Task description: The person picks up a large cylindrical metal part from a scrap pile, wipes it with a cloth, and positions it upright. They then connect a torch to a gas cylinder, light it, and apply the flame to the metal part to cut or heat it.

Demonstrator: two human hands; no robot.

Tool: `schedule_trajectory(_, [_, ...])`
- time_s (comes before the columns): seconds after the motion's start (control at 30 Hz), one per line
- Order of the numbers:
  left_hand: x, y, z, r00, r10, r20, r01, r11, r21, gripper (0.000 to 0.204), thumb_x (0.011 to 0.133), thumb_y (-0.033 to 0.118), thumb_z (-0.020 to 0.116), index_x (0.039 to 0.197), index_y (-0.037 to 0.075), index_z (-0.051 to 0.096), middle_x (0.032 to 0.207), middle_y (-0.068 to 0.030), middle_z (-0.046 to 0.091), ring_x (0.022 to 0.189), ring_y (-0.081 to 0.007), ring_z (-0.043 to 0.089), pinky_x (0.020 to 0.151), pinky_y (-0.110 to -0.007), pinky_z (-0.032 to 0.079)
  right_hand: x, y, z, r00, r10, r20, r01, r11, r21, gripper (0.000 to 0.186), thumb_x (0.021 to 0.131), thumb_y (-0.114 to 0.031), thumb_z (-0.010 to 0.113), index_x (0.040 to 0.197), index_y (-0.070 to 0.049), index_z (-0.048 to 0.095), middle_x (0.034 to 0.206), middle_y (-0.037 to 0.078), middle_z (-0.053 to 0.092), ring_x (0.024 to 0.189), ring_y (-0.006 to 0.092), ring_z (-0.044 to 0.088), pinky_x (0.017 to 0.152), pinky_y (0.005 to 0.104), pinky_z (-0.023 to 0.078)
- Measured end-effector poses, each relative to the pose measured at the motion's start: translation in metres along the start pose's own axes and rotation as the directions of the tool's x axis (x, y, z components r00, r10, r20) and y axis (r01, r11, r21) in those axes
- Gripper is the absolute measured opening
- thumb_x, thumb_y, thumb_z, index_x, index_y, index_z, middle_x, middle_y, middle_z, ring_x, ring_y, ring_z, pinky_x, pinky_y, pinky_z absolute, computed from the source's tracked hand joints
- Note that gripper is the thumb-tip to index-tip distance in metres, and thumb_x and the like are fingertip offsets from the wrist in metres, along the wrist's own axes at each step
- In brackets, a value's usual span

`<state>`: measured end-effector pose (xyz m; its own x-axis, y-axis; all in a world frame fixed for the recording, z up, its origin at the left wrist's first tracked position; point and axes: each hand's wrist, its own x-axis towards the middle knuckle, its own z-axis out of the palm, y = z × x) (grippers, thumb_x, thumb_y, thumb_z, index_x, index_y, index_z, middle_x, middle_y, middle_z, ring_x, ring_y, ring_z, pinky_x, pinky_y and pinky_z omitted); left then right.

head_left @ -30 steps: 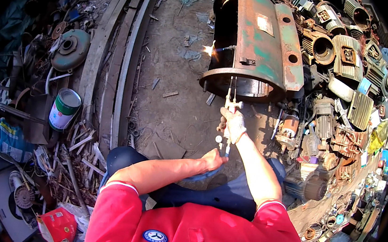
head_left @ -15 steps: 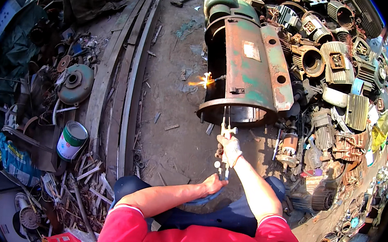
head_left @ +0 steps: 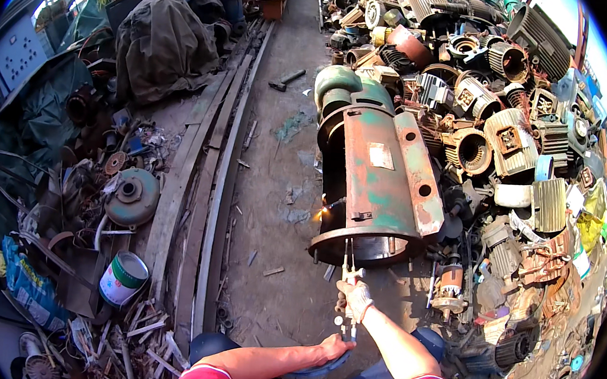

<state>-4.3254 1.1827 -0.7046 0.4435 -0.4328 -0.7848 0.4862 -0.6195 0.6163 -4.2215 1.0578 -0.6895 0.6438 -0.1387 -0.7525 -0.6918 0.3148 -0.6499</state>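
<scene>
A large rusty, green-painted motor housing (head_left: 384, 165) lies on the ground ahead of me, its round flanged end toward me. My right hand (head_left: 355, 300), which seems to wear a pale glove, is closed round the body of a cutting torch (head_left: 351, 274). Its thin tubes run forward into the open end of the housing, where the tip is hidden. A small orange flame (head_left: 322, 214) glows at the housing's left side. Lower down, my left hand (head_left: 333, 346) grips the torch's rear end by the hose connections, and a blue hose (head_left: 321, 369) curves below it.
Scrap motors (head_left: 508, 141) are heaped along the right. Long planks (head_left: 205, 179) run on the left, near a paint can (head_left: 124, 279), a green round cover (head_left: 133, 199) and wood scraps. Farther ahead a hammer (head_left: 287, 80) lies on the ground; a dark tarp (head_left: 161, 49) covers something.
The view has tilted up, showing more of the far yard. The flame beside the housing looks smaller and dimmer than the earlier bright burst. Both hands keep their hold on the torch.
</scene>
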Motion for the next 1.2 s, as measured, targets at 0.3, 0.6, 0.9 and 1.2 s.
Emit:
schedule_trajectory(0.3, [-0.004, 0.008, -0.006, 0.998, 0.061, -0.023, -0.062, 0.998, -0.028, 0.058, 0.088, 0.047, 0.068, 0.113, -0.005, 0.066, 0.103, -0.0169, 0.071, 0.095, -0.0237, 0.067, 0.084, -0.039, 0.051, 0.001, -0.008, 0.001, 0.998, -0.063, 0.014, 0.063, 0.998, 0.027, 0.02, 0.089, -0.019, 0.073, 0.088, -0.01, 0.056, 0.064, 0.003, 0.054, 0.043, 0.0136, 0.051, 0.04, 0.0371, 0.052])
schedule_trajectory(0.6, [0.017, -0.013, 0.003, 0.999, 0.044, 0.005, -0.044, 0.999, 0.022, 0.065, 0.089, 0.05, 0.066, 0.116, -0.009, 0.063, 0.109, -0.0221, 0.069, 0.103, -0.0295, 0.067, 0.088, -0.042, 0.051, 0.004, 0.0, -0.003, 0.998, -0.046, 0.033, 0.044, 0.997, 0.06, 0.02, 0.089, -0.018, 0.074, 0.087, -0.009, 0.056, 0.063, 0.003, 0.052, 0.043, 0.0139, 0.049, 0.04, 0.0377, 0.051])
schedule_trajectory(0.9, [-0.011, 0.005, -0.004, 0.998, 0.052, 0.035, -0.052, 0.998, 0.02, 0.063, 0.089, 0.049, 0.065, 0.116, -0.009, 0.063, 0.11, -0.0217, 0.07, 0.102, -0.0295, 0.067, 0.088, -0.041, 0.05, -0.006, -0.003, 0.004, 0.999, -0.042, 0.007, 0.042, 0.999, 0.001, 0.018, 0.089, -0.017, 0.072, 0.09, -0.009, 0.056, 0.061, 0.003, 0.051, 0.041, 0.0149, 0.048, 0.04, 0.0382, 0.05])
schedule_trajectory(1.2, [-0.012, -0.004, 0.011, 1.0, 0.002, 0.03, -0.003, 0.998, 0.057, 0.069, 0.092, 0.046, 0.061, 0.125, -0.013, 0.054, 0.12, -0.0297, 0.064, 0.114, -0.0375, 0.063, 0.098, -0.043, 0.047, 0.0, 0.019, -0.004, 1.0, 0.025, 0.004, -0.025, 1.0, -0.015, 0.023, 0.09, -0.019, 0.072, 0.098, -0.01, 0.052, 0.066, 0.005, 0.056, 0.043, 0.0165, 0.054, 0.04, 0.0363, 0.05])
